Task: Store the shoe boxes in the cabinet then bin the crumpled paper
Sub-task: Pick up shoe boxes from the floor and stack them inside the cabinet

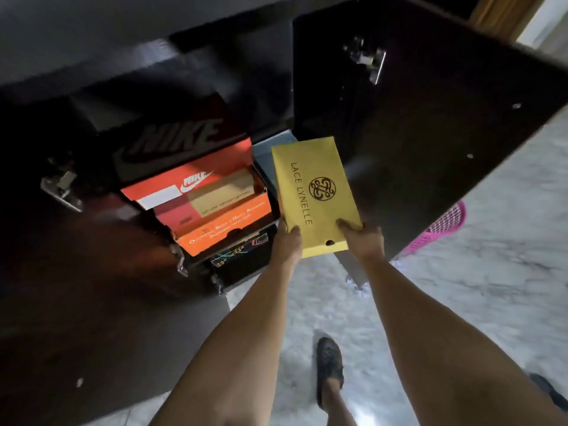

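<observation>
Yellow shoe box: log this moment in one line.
held: yellow Lace Lynelle shoe box | left hand, right hand | cabinet door open

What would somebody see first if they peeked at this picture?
Probably the yellow Lace Lynelle shoe box in the middle, held at its near end by the left hand and right hand. Just left of it, a stack of red and orange Nike boxes fills the dark cabinet.

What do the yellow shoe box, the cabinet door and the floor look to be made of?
Yellow shoe box: matte card, probably paperboard, with printed lettering and a punched finger hole. Cabinet door: dark, glossy board, likely laminated or lacquered wood, with a metal hinge. Floor: pale polished stone or tile with grey marble-like veining.
</observation>
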